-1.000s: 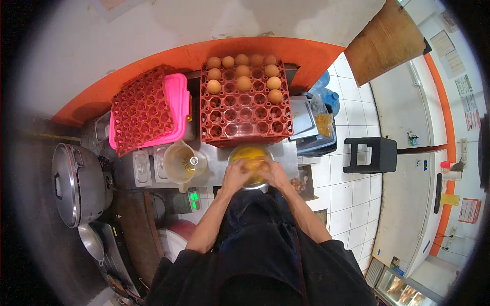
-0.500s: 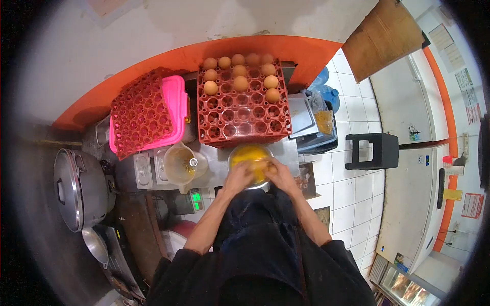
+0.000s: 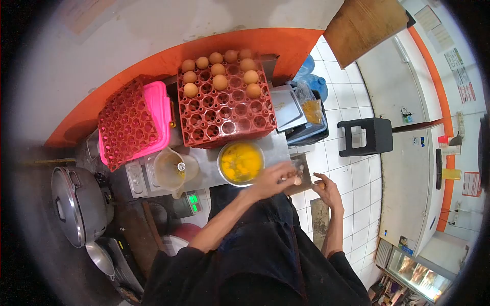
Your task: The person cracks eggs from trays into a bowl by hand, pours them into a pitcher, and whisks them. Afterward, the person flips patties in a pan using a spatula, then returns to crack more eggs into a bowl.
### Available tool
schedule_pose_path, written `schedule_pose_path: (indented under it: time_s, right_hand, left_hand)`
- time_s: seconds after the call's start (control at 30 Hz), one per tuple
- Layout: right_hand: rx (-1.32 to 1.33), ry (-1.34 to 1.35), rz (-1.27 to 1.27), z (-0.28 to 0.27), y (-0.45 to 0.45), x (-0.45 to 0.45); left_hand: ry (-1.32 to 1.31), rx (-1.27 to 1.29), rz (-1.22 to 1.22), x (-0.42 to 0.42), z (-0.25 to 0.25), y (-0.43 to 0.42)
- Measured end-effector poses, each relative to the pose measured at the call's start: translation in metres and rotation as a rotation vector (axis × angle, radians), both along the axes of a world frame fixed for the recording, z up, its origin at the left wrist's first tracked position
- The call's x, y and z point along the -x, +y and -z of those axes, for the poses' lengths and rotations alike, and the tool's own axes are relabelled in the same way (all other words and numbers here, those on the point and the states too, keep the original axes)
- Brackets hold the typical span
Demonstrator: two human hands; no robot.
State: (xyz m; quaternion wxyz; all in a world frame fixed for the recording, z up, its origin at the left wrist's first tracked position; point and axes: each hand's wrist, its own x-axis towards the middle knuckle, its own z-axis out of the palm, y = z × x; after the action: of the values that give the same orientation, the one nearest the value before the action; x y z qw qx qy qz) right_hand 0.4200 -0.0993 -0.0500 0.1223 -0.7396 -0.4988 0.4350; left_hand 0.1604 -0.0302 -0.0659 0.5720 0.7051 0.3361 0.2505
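A metal bowl (image 3: 219, 171) of cracked raw eggs (image 3: 242, 162), yolks showing, stands at the counter's front edge. To its right, my left hand (image 3: 274, 180) is closed on a pale piece of eggshell (image 3: 297, 181). Farther right, over the floor, my right hand (image 3: 329, 194) pinches another brownish eggshell (image 3: 321, 185), mostly covered by the fingers. Both hands are beside a dark container (image 3: 306, 179) with shell pieces in it. Behind the bowl, a stack of red egg trays (image 3: 204, 136) carries several whole brown eggs (image 3: 220, 82) in its back rows.
Left of the bowl stands a cloudy plastic pitcher (image 3: 168, 176), near a scale (image 3: 193, 202) with a green display. A pink lid (image 3: 162, 115) under an empty-celled red tray (image 3: 127, 122) lies farther back. A large pot (image 3: 69, 204) is at left, a black stool (image 3: 375, 143) at right.
Both hands have left their place over the bowl and moved right, apart from each other, each with eggshell. The bowl's contents are now uncovered. The whole view has shifted slightly.
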Motion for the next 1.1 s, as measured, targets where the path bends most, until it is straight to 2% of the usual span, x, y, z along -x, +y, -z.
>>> schedule_pose_path:
  time_s: [0.07, 0.13, 0.17, 0.2, 0.27, 0.4, 0.47, 0.73, 0.8, 0.83, 0.9, 0.93, 0.97, 1.0, 1.07, 1.1]
  right_hand:
    - [-0.012, 0.037, 0.014, 0.004, 0.001, 0.005]
    - [-0.028, 0.074, 0.023, 0.008, 0.004, 0.014]
    - [-0.046, 0.073, 0.002, 0.010, 0.006, 0.019]
    - [-0.066, 0.072, -0.019, 0.011, 0.008, 0.026]
    - [-0.053, 0.082, -0.036, 0.009, 0.014, 0.042]
    - [-0.080, 0.147, -0.080, 0.011, 0.019, 0.060]
    - [-0.117, 0.184, -0.132, 0.030, 0.017, 0.061]
    - [-0.161, 0.201, -0.103, 0.024, 0.031, 0.090]
    - [-0.159, 0.195, -0.081, 0.018, 0.037, 0.100]
    - [-0.082, 0.273, -0.012, 0.011, 0.043, 0.105]
    - [0.003, 0.351, 0.052, 0.012, 0.047, 0.114]
    - [0.014, 0.732, 0.307, 0.018, 0.047, 0.118]
    - [0.025, 1.108, 0.572, 0.022, 0.047, 0.123]
    - [0.028, 1.106, 0.580, 0.022, 0.046, 0.128]
    - [-0.096, 1.232, 0.483, 0.020, 0.052, 0.140]
    - [-0.095, 1.229, 0.486, 0.009, 0.055, 0.149]
  left_hand:
    - [0.101, -0.350, -0.398, 0.019, -0.015, 0.020]
    - [0.114, -0.368, -0.732, 0.044, -0.043, 0.059]
    - [-0.001, -0.311, -0.863, 0.057, -0.057, 0.078]
    - [0.119, -0.519, -0.932, 0.076, -0.053, 0.100]
    - [0.160, -0.509, -1.053, 0.097, -0.049, 0.136]
    - [0.329, -0.533, -1.071, 0.105, -0.023, 0.187]
    - [0.510, -0.578, -1.088, 0.107, -0.011, 0.199]
    - [0.341, -0.499, -1.100, 0.114, -0.017, 0.189]
    - [0.202, -0.274, -1.072, 0.117, -0.021, 0.187]
    - [0.203, -0.275, -1.079, 0.119, -0.025, 0.185]
    - [-0.241, -0.146, -0.919, 0.121, -0.035, 0.176]
    - [-0.238, -0.145, -0.921, 0.122, -0.046, 0.163]
    - [-0.408, 0.021, -0.799, 0.123, -0.059, 0.143]
    - [-0.573, 0.189, -0.669, 0.123, -0.064, 0.120]
    - [-0.584, 0.372, -0.543, 0.120, -0.046, 0.076]
    - [-0.485, 0.336, -0.521, 0.118, -0.040, 0.054]
